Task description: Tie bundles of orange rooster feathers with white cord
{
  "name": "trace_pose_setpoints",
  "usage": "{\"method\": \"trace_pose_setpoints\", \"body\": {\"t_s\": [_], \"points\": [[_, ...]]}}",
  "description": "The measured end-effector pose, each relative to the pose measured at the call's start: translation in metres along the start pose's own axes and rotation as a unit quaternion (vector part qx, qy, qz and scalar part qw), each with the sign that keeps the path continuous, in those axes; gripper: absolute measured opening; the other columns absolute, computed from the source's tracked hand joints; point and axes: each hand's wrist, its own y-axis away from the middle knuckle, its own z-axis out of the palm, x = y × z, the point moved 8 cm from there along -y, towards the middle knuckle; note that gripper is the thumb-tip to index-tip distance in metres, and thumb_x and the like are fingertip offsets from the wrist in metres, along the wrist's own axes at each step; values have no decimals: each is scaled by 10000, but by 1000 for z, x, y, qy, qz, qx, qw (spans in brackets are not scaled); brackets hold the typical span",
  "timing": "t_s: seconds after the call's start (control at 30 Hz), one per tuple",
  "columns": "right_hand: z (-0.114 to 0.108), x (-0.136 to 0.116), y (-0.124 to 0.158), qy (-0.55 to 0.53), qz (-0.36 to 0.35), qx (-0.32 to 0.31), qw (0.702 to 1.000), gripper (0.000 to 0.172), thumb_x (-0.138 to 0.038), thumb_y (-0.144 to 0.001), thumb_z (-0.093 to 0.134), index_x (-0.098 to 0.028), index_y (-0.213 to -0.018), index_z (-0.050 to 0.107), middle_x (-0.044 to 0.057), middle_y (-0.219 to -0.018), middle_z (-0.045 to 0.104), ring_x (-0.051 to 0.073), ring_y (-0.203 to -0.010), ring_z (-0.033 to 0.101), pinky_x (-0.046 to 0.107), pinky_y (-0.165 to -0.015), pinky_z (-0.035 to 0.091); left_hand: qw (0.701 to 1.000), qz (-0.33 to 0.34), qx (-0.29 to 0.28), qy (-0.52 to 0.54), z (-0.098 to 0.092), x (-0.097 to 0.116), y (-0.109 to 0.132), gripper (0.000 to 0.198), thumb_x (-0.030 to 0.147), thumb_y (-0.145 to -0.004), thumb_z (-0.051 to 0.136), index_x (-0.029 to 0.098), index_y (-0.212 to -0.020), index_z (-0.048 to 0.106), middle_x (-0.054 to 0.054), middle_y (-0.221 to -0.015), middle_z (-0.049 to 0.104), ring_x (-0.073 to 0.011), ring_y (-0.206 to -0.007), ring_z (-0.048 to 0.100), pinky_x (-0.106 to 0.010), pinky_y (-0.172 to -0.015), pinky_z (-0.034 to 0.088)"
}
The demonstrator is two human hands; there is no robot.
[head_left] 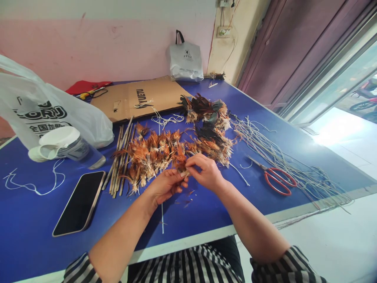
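Between my two hands is a small bundle of orange-brown feathers (179, 156), its tips pointing away from me. My left hand (169, 184) is closed around its base. From the right, the fingers of my right hand (204, 169) pinch at the same base, touching the left fingertips. Just beyond lie rows of orange feather bunches (153, 151), and darker feather bunches (212, 137) are heaped to the right. A white string (162, 218) runs along the table below my hands. Exactly what the right fingertips grip is partly hidden.
Red-handled scissors (279, 181) and loose cords (271, 145) lie right. Thin sticks (119, 169), a phone (79, 204), a clear bottle (85, 151) and a white plastic bag (73, 106) are left. Flat cardboard (118, 94) and a silver bag (186, 61) stand behind on the blue table (118, 243).
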Motion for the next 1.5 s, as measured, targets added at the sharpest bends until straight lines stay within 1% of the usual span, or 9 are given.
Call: {"method": "trace_pose_setpoints", "body": {"t_s": [0.17, 0.3, 0.47, 0.83, 1.0, 1.07, 1.17, 1.33, 1.5], "points": [[-16, 7, 3, 32, 53, 92, 994, 350, -258, -769, 583, -219, -1111, 520, 79, -1081, 578, 196, -965, 550, 349, -833, 455, 994, -15, 40, 102, -8, 0, -1, 112, 156, -743, 655, 103, -840, 658, -99, -939, 685, -163, -844, 657, -212, -673, 539], [-7, -12, 3, 150, -31, 35, 988, 651, -438, -722, 635, -219, -1286, 396, 133, -1323, 412, 283, -1223, 374, 452, -995, 332, 987, -14, 59, 150, -14, -1, -3, 86, 151, -794, 589, 118, -844, 651, -95, -960, 690, -165, -888, 649, -292, -811, 512], [13, -20, 4, 256, -60, -47, 964, 755, -500, -724, 611, -199, -1353, 323, 151, -1440, 247, 318, -1306, 239, 495, -1057, 188, 990, 7, 48, 134, -9, -1, -3, 88, 147, -781, 604, 95, -826, 658, -94, -866, 704, -168, -852, 655, -261, -770, 505], [15, -1, 3, 197, 31, -16, 980, 799, -220, -659, 634, -191, -1374, 277, 148, -1431, 259, 293, -1298, 269, 472, -1027, 258, 991, 66, 49, 110, 2, 0, -1, 136, 219, -721, 684, 85, -743, 682, -75, -763, 710, -121, -701, 639, -215, -687, 499], [13, 17, 5, 116, 102, -3, 988, 881, -274, -617, 691, -217, -1387, 268, 134, -1419, 282, 290, -1283, 300, 472, -998, 311, 991, 68, 77, 89, -6, 0, -3, 149, 235, -706, 697, 97, -669, 655, -79, -768, 710, -127, -680, 644, -213, -650, 506], [11, 27, 7, 67, 148, -19, 986, 810, -357, -599, 720, -199, -1324, 397, 133, -1330, 416, 277, -1186, 424, 435, -950, 372, 990, 66, 96, 81, -10, 3, -2, 126, 223, -737, 666, 99, -716, 657, -82, -761, 709, -128, -675, 650, -211, -641, 512], [16, 43, 13, -39, 259, -86, 961, 494, -469, -659, 661, -152, -1037, 642, 85, -958, 645, 202, -853, 589, 331, -764, 466, 990, 53, 111, 63, -12, 7, -1, 108, 197, -777, 616, 99, -748, 650, -74, -687, 695, -123, -619, 650, -197, -581, 511], [28, 44, 18, -208, 305, -125, 921, 361, -459, -735, 589, -131, -844, 695, 30, -755, 668, 143, -688, 581, 251, -655, 448, 998, 25, 54, -23, 0, 0, 0, 163, 242, -751, 643, 83, -716, 643, -81, -654, 673, -119, -567, 634, -169, -493, 469], [33, 48, 21, -260, 328, -115, 901, 230, -331, -707, 621, -114, -745, 684, 11, -648, 653, 121, -601, 565, 239, -621, 439, 988, 76, 35, -133, 8, 3, 2, 298, 348, -728, 649, 85, -592, 609, -40, -541, 601, -82, -457, 541, -173, -453, 422]]}}
